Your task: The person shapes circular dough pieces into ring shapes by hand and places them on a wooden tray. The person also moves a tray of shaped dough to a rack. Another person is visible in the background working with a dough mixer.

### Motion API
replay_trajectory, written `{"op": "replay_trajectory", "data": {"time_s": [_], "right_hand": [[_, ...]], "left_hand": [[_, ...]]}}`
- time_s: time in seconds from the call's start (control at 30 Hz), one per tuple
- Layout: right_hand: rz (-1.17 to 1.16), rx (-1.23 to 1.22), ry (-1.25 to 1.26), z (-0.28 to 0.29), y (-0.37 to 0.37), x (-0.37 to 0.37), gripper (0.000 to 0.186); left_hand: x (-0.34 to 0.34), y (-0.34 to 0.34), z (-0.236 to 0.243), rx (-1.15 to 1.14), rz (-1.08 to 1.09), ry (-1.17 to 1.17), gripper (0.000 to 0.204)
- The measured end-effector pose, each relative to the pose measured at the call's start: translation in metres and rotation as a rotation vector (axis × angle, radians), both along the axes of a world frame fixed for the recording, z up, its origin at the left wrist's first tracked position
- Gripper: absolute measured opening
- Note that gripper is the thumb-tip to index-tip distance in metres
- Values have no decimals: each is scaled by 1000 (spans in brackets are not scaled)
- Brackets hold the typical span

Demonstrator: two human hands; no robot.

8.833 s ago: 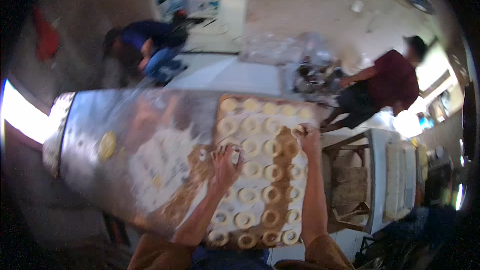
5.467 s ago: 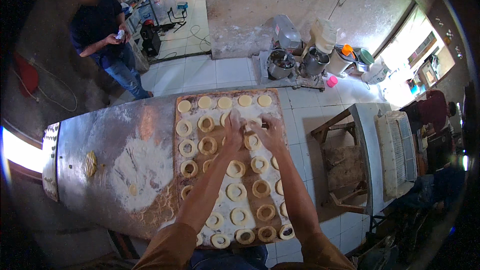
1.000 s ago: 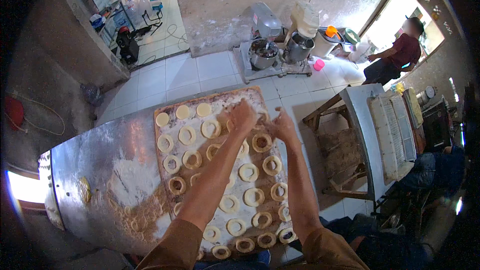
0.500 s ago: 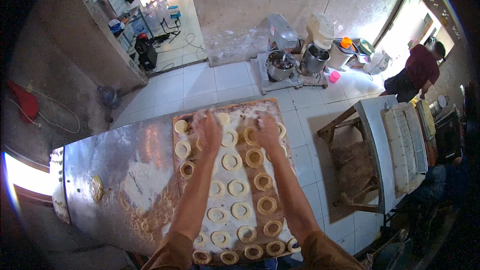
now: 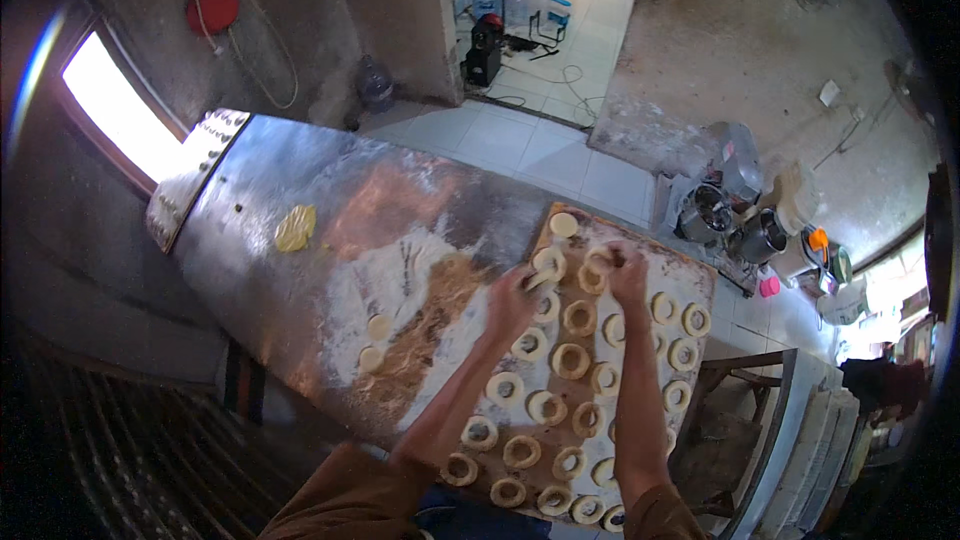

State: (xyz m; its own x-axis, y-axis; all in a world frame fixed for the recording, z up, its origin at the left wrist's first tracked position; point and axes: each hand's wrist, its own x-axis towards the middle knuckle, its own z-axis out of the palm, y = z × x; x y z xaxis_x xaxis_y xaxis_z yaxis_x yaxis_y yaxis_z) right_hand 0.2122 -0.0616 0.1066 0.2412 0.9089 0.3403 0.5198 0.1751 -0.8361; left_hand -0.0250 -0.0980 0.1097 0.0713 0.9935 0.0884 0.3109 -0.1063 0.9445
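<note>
I see two bare forearms entering from the lower edge. The left hand (image 5: 512,302) and right hand (image 5: 628,278) carry no gloves, rings or watch that I can make out. Brown short fabric sleeves (image 5: 345,500) cover both upper arms. Flour on the fingers cannot be confirmed.

Board (image 5: 700,275) on right part of metal table (image 5: 330,190); dough rings (image 5: 570,360) in rows on board; flour patch (image 5: 385,285) left of board; mixer (image 5: 735,180) on floor behind.

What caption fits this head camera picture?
Two hands, left hand and right hand, arrange dough rings on a floured board.
</note>
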Motion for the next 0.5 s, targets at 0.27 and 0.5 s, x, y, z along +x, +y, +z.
{"op": "replay_trajectory", "data": {"time_s": [0.27,0.5], "right_hand": [[425,-378,-148,-15,-19,-285,26],[381,-429,-447,-16,-25,-311,23]], "left_hand": [[-216,-72,-23,21,461,637,23],[-244,-49,-31,320,524,403,33]]}}
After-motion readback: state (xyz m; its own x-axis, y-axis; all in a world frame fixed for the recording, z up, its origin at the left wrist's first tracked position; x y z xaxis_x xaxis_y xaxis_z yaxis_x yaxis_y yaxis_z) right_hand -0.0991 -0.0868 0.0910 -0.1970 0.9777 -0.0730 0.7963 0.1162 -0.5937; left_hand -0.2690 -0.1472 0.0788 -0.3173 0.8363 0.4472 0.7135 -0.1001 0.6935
